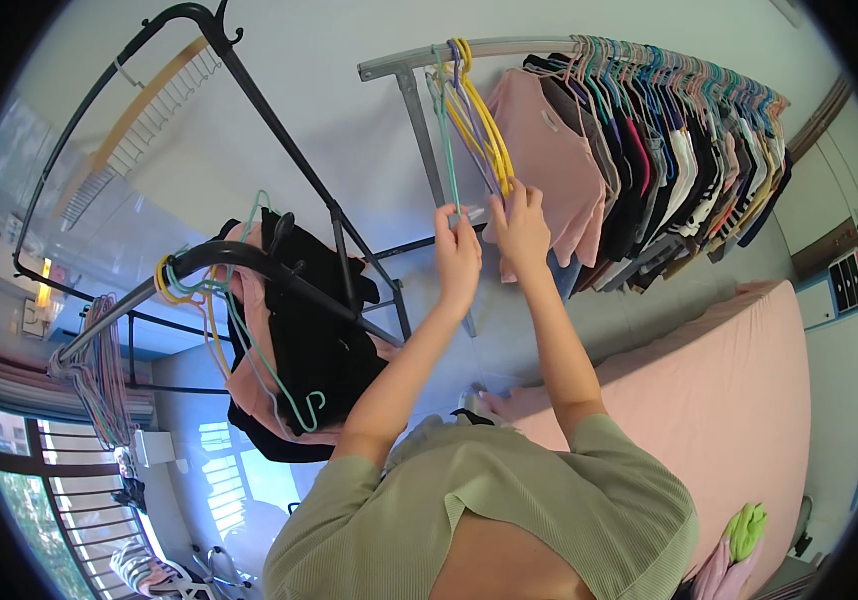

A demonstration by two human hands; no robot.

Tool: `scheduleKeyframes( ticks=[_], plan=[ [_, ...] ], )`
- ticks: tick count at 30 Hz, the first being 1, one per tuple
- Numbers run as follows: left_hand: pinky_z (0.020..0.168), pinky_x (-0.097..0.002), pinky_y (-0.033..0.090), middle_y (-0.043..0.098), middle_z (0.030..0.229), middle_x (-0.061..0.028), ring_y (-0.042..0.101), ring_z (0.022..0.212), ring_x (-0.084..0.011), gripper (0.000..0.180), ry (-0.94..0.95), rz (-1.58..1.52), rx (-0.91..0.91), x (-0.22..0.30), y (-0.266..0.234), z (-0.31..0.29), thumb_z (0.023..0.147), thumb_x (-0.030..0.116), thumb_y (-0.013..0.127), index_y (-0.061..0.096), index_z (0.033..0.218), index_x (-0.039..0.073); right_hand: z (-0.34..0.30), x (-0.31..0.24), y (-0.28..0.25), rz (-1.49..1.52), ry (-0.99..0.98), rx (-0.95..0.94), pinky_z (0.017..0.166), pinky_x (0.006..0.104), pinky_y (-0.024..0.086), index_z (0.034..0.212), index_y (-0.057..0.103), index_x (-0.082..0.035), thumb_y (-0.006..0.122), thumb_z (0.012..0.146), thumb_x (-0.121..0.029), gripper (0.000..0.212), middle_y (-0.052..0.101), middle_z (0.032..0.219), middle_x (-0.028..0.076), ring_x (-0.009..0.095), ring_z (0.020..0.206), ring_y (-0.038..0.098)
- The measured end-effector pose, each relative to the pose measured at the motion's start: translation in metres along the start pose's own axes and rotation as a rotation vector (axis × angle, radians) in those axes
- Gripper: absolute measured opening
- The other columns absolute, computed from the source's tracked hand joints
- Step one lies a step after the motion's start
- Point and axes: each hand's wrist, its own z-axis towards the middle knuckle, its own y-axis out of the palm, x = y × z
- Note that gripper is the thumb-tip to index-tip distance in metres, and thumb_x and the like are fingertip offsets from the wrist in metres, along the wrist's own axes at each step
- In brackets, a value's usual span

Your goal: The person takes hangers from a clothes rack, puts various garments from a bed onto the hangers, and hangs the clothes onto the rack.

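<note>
Left hand [459,262] on teal, right hand [523,228] on yellow!

Nearest to us, a ribbed green top [479,470] fills the foreground, and two bare forearms reach up and away from it. And here are the hands, side by side and just apart! The left pinches narrowly at the lower end of a teal hanger [449,140]; how firmly, I can't tell. The right has its fingers curled around the lower ends of the yellow hangers [498,145]. Beside those hangs a purple hanger [472,150]; whether the right hand has that one too, I can't tell from here.

Off to the left stands a black clothes rack [249,257], with a black garment [319,340] and pink cloth draped on it. Over on the right, a pink-covered bed [689,380], with a lime-green cloth [747,530] near its close corner.

Beyond the hands, all those hangers hook over the left end of a silver rail [529,46]. Next along it comes a pink top [549,150], then a tightly packed row of clothes [669,150] running right, toward pale cabinets [839,170].
</note>
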Motion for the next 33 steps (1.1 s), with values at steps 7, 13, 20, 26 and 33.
scheduleKeyframes(
  ticks=[7,13,20,26,33],
  plan=[
    [0.039,-0.0186,0.028,0.046,0.062,0.0019,0.036,0.045,-0.0036,0.009,0.131,-0.044,-0.112,-0.037,-0.006,-0.064,0.096,0.015,0.042,0.038,0.100,0.008,-0.021,-0.057,-0.045,0.970,0.186,-0.139,0.069,0.0270,0.048,0.116,0.052,0.000,0.061,0.084,-0.020,0.038,0.057,0.100,0.011,0.015,0.075,0.059],
    [0.080,-0.0271,0.043,0.048,0.107,-0.0094,0.051,0.093,-0.0163,0.031,0.072,-0.189,-0.370,-0.040,-0.029,-0.109,0.089,0.010,0.051,0.039,0.116,0.003,-0.085,-0.063,-0.103,0.671,0.214,-0.225,0.058,0.0195,0.041,0.110,0.061,0.000,0.054,0.086,-0.008,0.026,0.057,0.079,-0.002,0.004,0.067,0.048],
    [0.105,-0.0458,0.021,0.034,0.134,-0.0175,0.030,0.124,-0.0393,0.055,0.658,0.386,-0.245,-0.004,-0.049,-0.136,0.076,0.006,0.057,0.038,0.127,0.004,-0.189,-0.071,-0.172,0.309,0.316,0.058,0.051,0.0218,0.035,0.097,0.066,0.001,0.064,0.082,-0.016,0.023,0.056,0.064,0.000,0.005,0.057,0.044],
    [0.089,-0.0412,0.035,0.057,0.106,-0.0108,0.049,0.105,-0.0310,0.014,0.866,0.692,-0.582,0.013,-0.064,-0.168,0.079,0.018,0.061,0.060,0.091,0.011,-0.274,-0.096,-0.235,0.349,0.397,0.157,0.053,0.0205,0.036,0.097,0.069,-0.007,0.062,0.081,-0.011,0.018,0.059,0.067,-0.001,0.004,0.058,0.043],
    [0.057,-0.0366,0.044,0.062,0.066,-0.0061,0.060,0.064,-0.0252,0.017,0.702,0.598,-0.947,0.024,-0.040,-0.261,0.085,0.028,0.056,0.063,0.091,0.013,-0.358,-0.105,-0.297,0.042,0.426,0.388,0.051,0.0253,0.041,0.093,0.069,-0.006,0.062,0.081,-0.014,0.016,0.063,0.068,0.006,0.010,0.053,0.049]
  ],
)
